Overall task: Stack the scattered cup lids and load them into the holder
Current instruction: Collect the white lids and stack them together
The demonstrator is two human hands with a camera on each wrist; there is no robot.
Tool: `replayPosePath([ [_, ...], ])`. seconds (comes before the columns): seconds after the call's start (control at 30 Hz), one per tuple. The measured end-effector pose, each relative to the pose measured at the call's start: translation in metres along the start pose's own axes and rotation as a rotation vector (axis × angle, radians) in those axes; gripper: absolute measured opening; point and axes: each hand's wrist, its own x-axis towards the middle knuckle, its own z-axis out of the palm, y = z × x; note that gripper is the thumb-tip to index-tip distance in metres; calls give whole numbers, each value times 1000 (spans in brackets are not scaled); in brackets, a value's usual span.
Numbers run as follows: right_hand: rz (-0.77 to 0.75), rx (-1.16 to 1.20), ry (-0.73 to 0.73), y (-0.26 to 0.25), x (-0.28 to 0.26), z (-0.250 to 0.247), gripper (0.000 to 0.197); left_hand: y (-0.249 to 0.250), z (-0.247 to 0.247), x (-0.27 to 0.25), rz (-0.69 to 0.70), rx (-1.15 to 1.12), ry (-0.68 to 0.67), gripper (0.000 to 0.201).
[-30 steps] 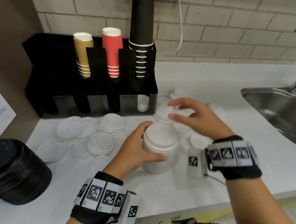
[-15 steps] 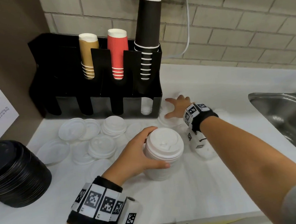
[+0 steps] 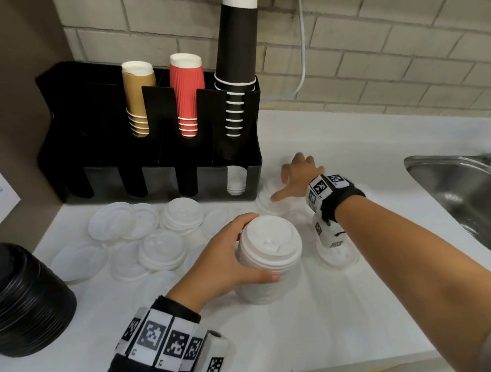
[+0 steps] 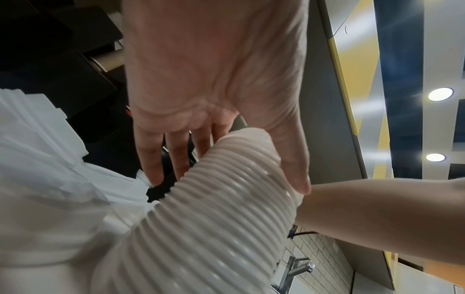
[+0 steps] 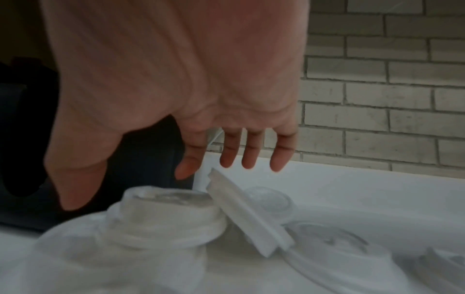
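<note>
My left hand (image 3: 231, 260) grips a tall stack of white lids (image 3: 269, 262) standing on the white counter (image 3: 329, 328); the ribbed side of the stack of white lids (image 4: 221, 214) fills the left wrist view, thumb and fingers curled round it. My right hand (image 3: 295, 177) reaches far back beside the black holder (image 3: 96, 134), fingers spread and straight over loose lids. In the right wrist view my right hand (image 5: 214, 169) hovers above a tilted lid (image 5: 246, 214) leaning on a small lid pile (image 5: 166, 214). Scattered white lids (image 3: 160, 249) lie left of the stack.
The holder carries brown cups (image 3: 138, 100), red cups (image 3: 187, 92) and black cups (image 3: 237, 59), with a few white lids in its right front slot (image 3: 235, 180). A pile of black lids (image 3: 16, 297) sits at the left, a steel sink (image 3: 475, 195) at the right.
My right hand has moved from above the stack back to the lids by the holder's right end. The left hand keeps its hold on the stack.
</note>
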Motion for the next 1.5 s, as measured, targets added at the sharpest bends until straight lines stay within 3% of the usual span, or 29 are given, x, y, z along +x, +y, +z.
replayPosePath([
  [0.1,-93,75,43,-14,4,1,68,-1,0,-1,-5,16,24,82],
  [0.2,-71,39,-72,-23,7,3,75,0,2,0,-10,31,50,85],
  [0.47,-7,10,-176,6,-10,-19,52,0,7,9,-4,22,93,89],
  [0.57,-3,-18,-114,8,-16,-25,39,-1,5,13,-4,40,108,89],
  [0.63,-23,-15,-67,-1,-15,-26,41,-1,3,14,-16,42,104,87],
  [0.77,-52,-10,-137,-19,-6,-23,55,1,0,17,-36,57,86,85],
  [0.87,-32,-97,-119,-31,8,-13,54,2,-2,19,-38,61,74,87],
  [1.13,-69,-159,-122,-26,32,-8,66,5,-3,17,-49,83,56,88],
  [1.27,-57,-53,-104,-26,36,-5,51,6,-1,16,-43,106,55,89],
  [1.37,9,61,-116,-25,38,-6,53,7,-1,15,-36,106,59,89],
  [1.5,99,395,-1,-15,33,-25,53,5,-2,16,-39,97,52,89],
])
